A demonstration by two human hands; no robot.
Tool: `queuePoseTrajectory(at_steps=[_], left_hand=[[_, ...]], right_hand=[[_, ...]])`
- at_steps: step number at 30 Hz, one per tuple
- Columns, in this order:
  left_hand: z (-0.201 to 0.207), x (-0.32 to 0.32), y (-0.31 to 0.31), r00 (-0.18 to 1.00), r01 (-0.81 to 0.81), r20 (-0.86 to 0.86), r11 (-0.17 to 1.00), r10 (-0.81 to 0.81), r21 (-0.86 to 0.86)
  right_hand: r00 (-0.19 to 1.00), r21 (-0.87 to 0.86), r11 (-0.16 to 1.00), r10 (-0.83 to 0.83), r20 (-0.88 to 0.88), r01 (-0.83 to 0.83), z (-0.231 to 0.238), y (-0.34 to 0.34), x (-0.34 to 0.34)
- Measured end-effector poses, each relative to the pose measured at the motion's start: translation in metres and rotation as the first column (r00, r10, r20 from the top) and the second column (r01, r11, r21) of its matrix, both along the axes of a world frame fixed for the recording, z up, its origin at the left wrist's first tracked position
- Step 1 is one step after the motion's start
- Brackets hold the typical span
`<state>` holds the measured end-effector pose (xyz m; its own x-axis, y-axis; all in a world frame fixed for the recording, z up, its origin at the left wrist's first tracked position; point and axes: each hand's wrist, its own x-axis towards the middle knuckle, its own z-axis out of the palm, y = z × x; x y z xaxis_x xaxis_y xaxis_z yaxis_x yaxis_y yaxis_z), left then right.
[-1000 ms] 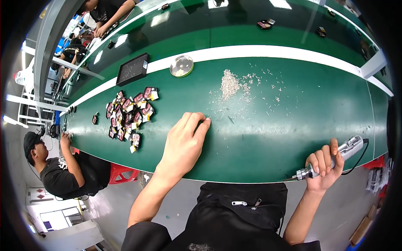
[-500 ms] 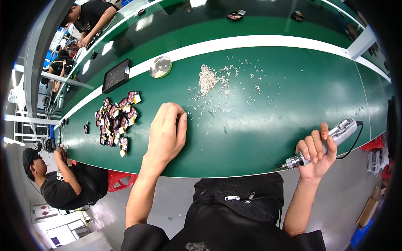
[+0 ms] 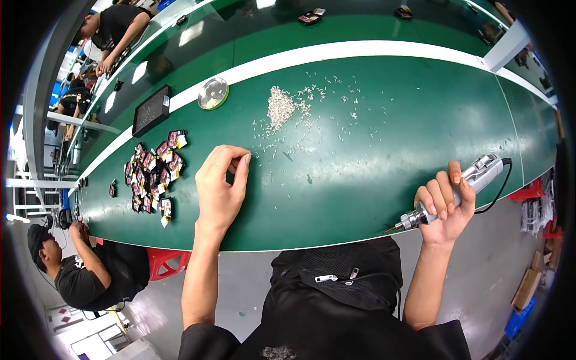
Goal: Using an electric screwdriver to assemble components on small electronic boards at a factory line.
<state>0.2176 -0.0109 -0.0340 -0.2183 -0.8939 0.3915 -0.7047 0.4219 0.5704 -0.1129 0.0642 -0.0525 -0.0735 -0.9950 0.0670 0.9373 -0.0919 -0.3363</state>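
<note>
My left hand (image 3: 219, 187) is over the green table (image 3: 354, 198), thumb and forefinger tips together in a pinch. Anything between them is too small to make out. Just beyond it lies a pile of tiny pale metal screws (image 3: 280, 110), with loose ones scattered to the right and nearer. At the right, my right hand (image 3: 443, 207) is wrapped round a silver electric screwdriver (image 3: 483, 171), its bit pointing left near the table's front edge. Left of my left hand is a heap of small black modules (image 3: 147, 174) with pinkish and yellow-white parts.
A black tray (image 3: 150, 125) with small bits and a round clear dish (image 3: 225, 99) stand at the far left. Behind a white strip (image 3: 360, 50) runs a conveyor carrying a few black modules. A co-worker (image 3: 84, 273) sits at the left; another person (image 3: 120, 30) works across the line.
The scene has shifted slightly left and up in the picture. My left hand's thumb and forefinger have come together into a pinch. The screwdriver stays in my right hand.
</note>
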Motion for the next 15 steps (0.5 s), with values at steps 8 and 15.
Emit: queuePoseTrajectory(at_steps=[8,15], left_hand=[[-0.007,0.006,0.000,0.984,-0.058,-0.163,0.995,0.071,0.083],[0.001,-0.001,0.015,0.967,-0.046,-0.238,0.979,0.094,0.200]], right_hand=[[1.000,-0.005,1.000,-0.007,0.030,0.007,0.001,-0.001,0.001],[1.000,0.005,1.000,-0.014,0.014,0.014,0.002,0.003,-0.001]])
